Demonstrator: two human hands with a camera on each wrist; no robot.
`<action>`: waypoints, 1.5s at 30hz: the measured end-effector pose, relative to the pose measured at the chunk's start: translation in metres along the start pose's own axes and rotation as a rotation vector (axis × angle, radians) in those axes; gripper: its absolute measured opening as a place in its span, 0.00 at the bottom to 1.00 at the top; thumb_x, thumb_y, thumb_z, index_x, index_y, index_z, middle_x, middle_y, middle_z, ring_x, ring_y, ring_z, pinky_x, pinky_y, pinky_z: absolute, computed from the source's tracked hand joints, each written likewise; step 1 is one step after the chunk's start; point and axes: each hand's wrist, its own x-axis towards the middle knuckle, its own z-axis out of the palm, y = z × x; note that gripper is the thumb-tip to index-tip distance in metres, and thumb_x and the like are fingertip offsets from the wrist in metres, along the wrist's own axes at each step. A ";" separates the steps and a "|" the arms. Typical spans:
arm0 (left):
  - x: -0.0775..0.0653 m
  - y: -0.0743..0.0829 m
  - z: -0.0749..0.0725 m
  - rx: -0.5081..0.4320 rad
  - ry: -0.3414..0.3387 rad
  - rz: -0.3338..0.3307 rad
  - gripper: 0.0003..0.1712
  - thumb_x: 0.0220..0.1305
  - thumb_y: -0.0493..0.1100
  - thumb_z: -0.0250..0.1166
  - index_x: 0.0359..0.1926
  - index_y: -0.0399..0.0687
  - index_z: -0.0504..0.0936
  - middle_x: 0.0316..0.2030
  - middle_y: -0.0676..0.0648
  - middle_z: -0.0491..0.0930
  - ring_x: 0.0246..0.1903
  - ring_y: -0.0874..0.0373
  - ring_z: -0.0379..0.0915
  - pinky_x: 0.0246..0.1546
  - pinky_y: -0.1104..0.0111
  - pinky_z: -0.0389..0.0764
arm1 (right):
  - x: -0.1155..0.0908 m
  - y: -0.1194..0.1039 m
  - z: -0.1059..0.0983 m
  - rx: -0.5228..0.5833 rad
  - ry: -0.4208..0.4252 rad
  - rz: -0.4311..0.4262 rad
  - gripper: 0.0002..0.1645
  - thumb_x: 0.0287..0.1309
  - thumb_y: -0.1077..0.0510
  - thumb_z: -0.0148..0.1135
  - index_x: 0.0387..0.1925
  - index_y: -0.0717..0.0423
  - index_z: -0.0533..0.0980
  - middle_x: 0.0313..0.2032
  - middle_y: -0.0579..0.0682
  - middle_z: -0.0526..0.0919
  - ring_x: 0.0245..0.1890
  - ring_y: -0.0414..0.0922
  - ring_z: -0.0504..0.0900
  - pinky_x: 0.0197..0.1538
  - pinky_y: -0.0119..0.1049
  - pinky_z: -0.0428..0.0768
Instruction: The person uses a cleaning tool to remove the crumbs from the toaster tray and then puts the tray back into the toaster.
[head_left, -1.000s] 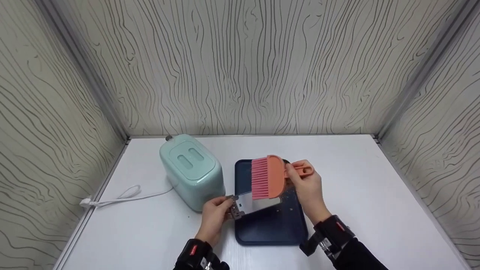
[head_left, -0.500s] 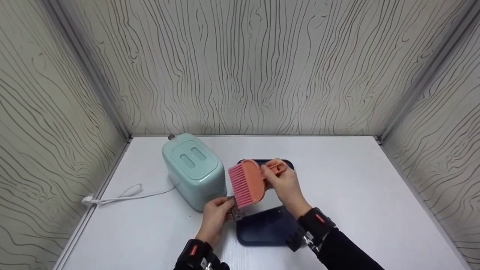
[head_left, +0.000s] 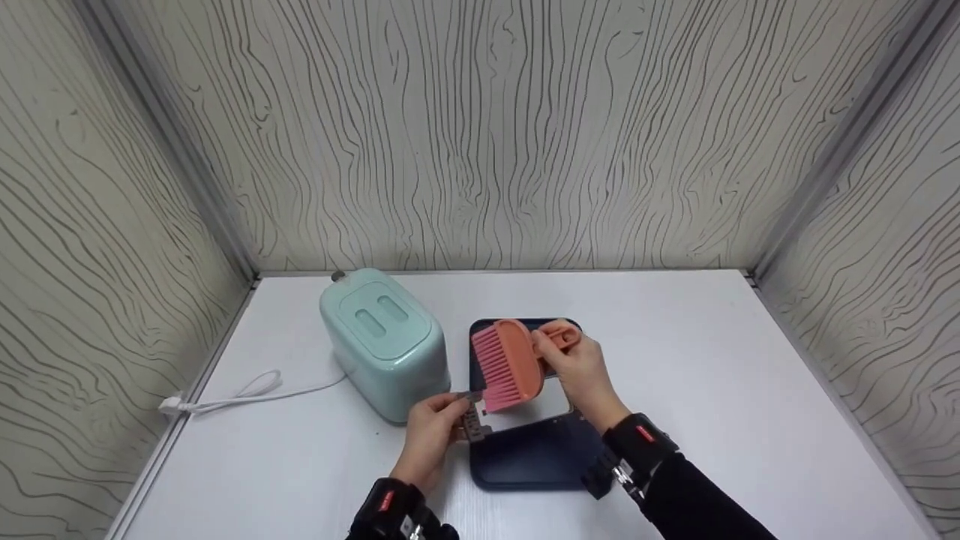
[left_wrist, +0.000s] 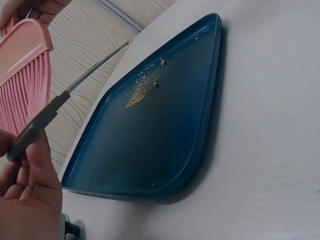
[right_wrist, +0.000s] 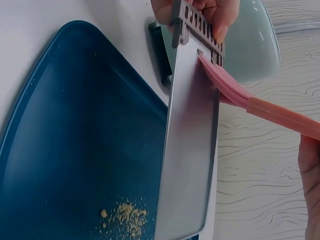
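My left hand (head_left: 431, 442) pinches the slotted grey end of a flat metal crumb tray (head_left: 553, 405), held tilted above a dark blue tray (head_left: 525, 465). In my right hand (head_left: 589, 379) is the handle of an orange brush (head_left: 523, 360) with pink bristles. The bristle tips touch the metal near its grey end, as the right wrist view shows on the crumb tray (right_wrist: 187, 145). Yellowish crumbs (left_wrist: 140, 94) lie scattered on the blue tray, mostly toward one side. Part of the metal surface is hidden behind the brush in the head view.
A mint-green toaster (head_left: 386, 322) stands just left of the blue tray, close to my left hand. Its white cord (head_left: 262, 397) runs left to a plug (head_left: 171, 405) at the table's edge. Patterned panels (head_left: 487, 135) enclose the white table.
My right hand has swept the brush left along the crumb tray to its grey end, then shifted slightly back right. The left hand keeps its hold in nearly the same place.
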 end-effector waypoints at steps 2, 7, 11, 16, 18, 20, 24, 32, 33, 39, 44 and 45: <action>0.001 0.000 -0.001 0.001 0.000 0.001 0.16 0.66 0.37 0.64 0.50 0.27 0.80 0.31 0.48 0.80 0.27 0.61 0.76 0.29 0.71 0.80 | 0.001 0.002 -0.004 -0.008 0.004 -0.011 0.11 0.68 0.56 0.66 0.45 0.60 0.81 0.33 0.55 0.86 0.27 0.42 0.84 0.30 0.35 0.83; 0.001 0.000 -0.004 0.005 0.004 0.008 0.18 0.66 0.37 0.64 0.51 0.27 0.80 0.32 0.47 0.81 0.27 0.61 0.76 0.29 0.71 0.81 | 0.003 0.008 -0.015 -0.054 0.020 -0.038 0.10 0.69 0.55 0.66 0.44 0.58 0.81 0.32 0.52 0.86 0.26 0.40 0.80 0.28 0.31 0.78; 0.001 0.001 -0.007 0.009 -0.008 0.016 0.17 0.67 0.37 0.64 0.51 0.26 0.79 0.32 0.47 0.82 0.27 0.61 0.77 0.29 0.71 0.81 | 0.004 0.012 -0.026 -0.094 0.039 -0.046 0.09 0.69 0.56 0.65 0.43 0.58 0.82 0.31 0.51 0.86 0.25 0.39 0.80 0.28 0.30 0.76; 0.001 0.000 -0.010 0.015 -0.032 0.028 0.19 0.69 0.37 0.63 0.53 0.25 0.79 0.33 0.46 0.82 0.27 0.60 0.78 0.31 0.70 0.82 | 0.005 0.017 -0.038 -0.146 0.075 -0.056 0.10 0.68 0.55 0.66 0.43 0.59 0.82 0.30 0.52 0.86 0.25 0.38 0.79 0.28 0.29 0.76; 0.001 0.000 -0.011 0.016 -0.037 0.029 0.19 0.69 0.38 0.63 0.54 0.25 0.78 0.34 0.47 0.81 0.28 0.60 0.78 0.31 0.70 0.82 | 0.005 0.019 -0.043 -0.165 0.085 -0.061 0.11 0.68 0.54 0.66 0.43 0.58 0.82 0.30 0.51 0.86 0.24 0.38 0.79 0.28 0.29 0.76; 0.001 0.000 -0.013 0.014 -0.038 0.026 0.18 0.70 0.37 0.62 0.54 0.25 0.78 0.34 0.47 0.81 0.29 0.60 0.78 0.32 0.69 0.82 | 0.006 0.021 -0.047 -0.187 0.091 -0.066 0.11 0.69 0.54 0.66 0.43 0.58 0.83 0.29 0.50 0.85 0.24 0.38 0.78 0.28 0.28 0.75; 0.001 0.000 -0.015 0.005 -0.049 0.022 0.16 0.70 0.36 0.61 0.52 0.27 0.79 0.32 0.47 0.81 0.29 0.59 0.78 0.33 0.68 0.83 | 0.006 0.024 -0.055 -0.242 0.106 -0.083 0.10 0.69 0.54 0.66 0.42 0.57 0.83 0.28 0.49 0.85 0.22 0.38 0.76 0.26 0.29 0.72; 0.001 0.000 -0.018 0.024 -0.034 0.026 0.17 0.70 0.37 0.62 0.52 0.27 0.80 0.33 0.46 0.81 0.28 0.59 0.79 0.33 0.68 0.83 | 0.008 0.030 -0.063 -0.302 0.108 -0.117 0.08 0.68 0.55 0.66 0.40 0.56 0.83 0.27 0.50 0.85 0.21 0.40 0.76 0.25 0.28 0.71; 0.001 0.000 -0.018 0.028 -0.032 0.025 0.17 0.69 0.37 0.62 0.52 0.27 0.80 0.33 0.46 0.81 0.29 0.59 0.79 0.33 0.68 0.83 | 0.008 0.031 -0.063 -0.310 0.109 -0.122 0.08 0.68 0.55 0.66 0.40 0.56 0.83 0.26 0.50 0.85 0.20 0.40 0.76 0.25 0.28 0.71; 0.002 0.000 -0.020 0.042 -0.010 0.024 0.16 0.69 0.37 0.63 0.52 0.28 0.80 0.34 0.45 0.82 0.29 0.58 0.79 0.33 0.68 0.82 | 0.008 0.034 -0.064 -0.324 0.127 -0.145 0.07 0.68 0.56 0.66 0.40 0.57 0.83 0.27 0.49 0.85 0.20 0.39 0.75 0.24 0.29 0.71; 0.003 -0.001 -0.021 0.055 0.015 0.030 0.16 0.68 0.38 0.63 0.51 0.28 0.81 0.33 0.46 0.83 0.29 0.59 0.78 0.32 0.69 0.81 | 0.008 0.035 -0.064 -0.330 0.146 -0.137 0.07 0.68 0.56 0.65 0.40 0.57 0.83 0.26 0.49 0.84 0.21 0.37 0.76 0.24 0.27 0.72; 0.003 -0.001 -0.021 0.056 0.019 0.031 0.17 0.68 0.38 0.64 0.51 0.28 0.81 0.33 0.46 0.83 0.28 0.59 0.78 0.32 0.69 0.82 | 0.008 0.036 -0.065 -0.334 0.152 -0.140 0.08 0.68 0.56 0.65 0.40 0.57 0.83 0.26 0.49 0.84 0.21 0.36 0.76 0.24 0.27 0.72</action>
